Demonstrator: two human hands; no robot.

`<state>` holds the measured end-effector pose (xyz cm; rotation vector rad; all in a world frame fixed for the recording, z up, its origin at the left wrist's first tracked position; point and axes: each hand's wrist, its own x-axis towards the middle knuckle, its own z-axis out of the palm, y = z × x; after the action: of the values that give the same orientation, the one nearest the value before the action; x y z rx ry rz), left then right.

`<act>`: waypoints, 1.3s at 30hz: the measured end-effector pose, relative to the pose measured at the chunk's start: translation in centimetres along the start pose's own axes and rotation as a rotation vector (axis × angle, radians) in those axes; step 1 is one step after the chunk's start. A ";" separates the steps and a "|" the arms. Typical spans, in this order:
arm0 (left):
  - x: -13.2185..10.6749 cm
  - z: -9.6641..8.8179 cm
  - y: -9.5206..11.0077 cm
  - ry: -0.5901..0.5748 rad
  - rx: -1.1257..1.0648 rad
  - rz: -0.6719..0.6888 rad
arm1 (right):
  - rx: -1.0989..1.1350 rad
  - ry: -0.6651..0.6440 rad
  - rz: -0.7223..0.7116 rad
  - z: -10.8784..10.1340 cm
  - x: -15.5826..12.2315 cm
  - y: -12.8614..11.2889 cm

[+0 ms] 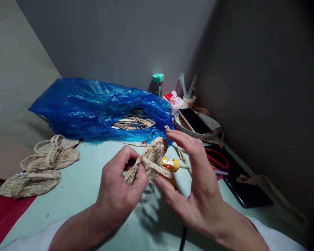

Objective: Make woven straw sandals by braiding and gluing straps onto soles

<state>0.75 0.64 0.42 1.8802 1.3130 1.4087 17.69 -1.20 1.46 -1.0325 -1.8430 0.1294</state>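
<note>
A small braided straw sandal is raised over the table in front of me. My left hand pinches it, thumb and fingers closed around its near end. One braided strap crosses its face and sticks out to the right. My right hand is beside it with thumb and fingers spread wide; the thumb tip lies close to the strap's end, and I cannot tell whether they touch. Partly hidden behind both is a yellow glue gun with a red light and a glue stick in its back.
Several straw sandals lie at the left. At the back, a blue plastic bag holds straw strips. To the right are a phone on a round basket, red-handled scissors, a black tablet-like slab and a teal-lidded bottle.
</note>
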 end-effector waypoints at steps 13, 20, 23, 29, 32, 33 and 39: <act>-0.1 -0.3 0.0 -0.362 -0.060 0.099 | 0.126 -0.153 -0.082 -0.7 1.0 1.5; 0.3 -0.3 0.2 -0.422 -0.468 -0.391 | 0.322 -0.267 0.309 -0.9 1.4 1.9; 0.4 -0.1 0.4 -0.380 -0.554 -0.492 | 0.439 -0.299 0.450 -0.7 1.1 2.0; 0.0 -0.3 0.7 -0.369 -0.566 -0.531 | 0.510 -0.283 0.473 -0.5 0.7 1.4; -0.3 -0.4 0.8 -0.325 -0.529 -0.524 | 0.501 -0.266 0.440 -0.4 0.6 1.1; -0.3 -0.5 0.9 -0.320 -0.508 -0.512 | 0.503 -0.264 0.434 -0.4 0.5 1.1; -0.2 -0.8 0.6 -0.359 -0.300 -0.368 | 0.509 -0.246 0.440 -0.2 0.1 0.3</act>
<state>0.30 0.11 1.08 1.5099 1.1251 0.9647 18.04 -1.01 1.43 -1.0645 -1.6347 0.9730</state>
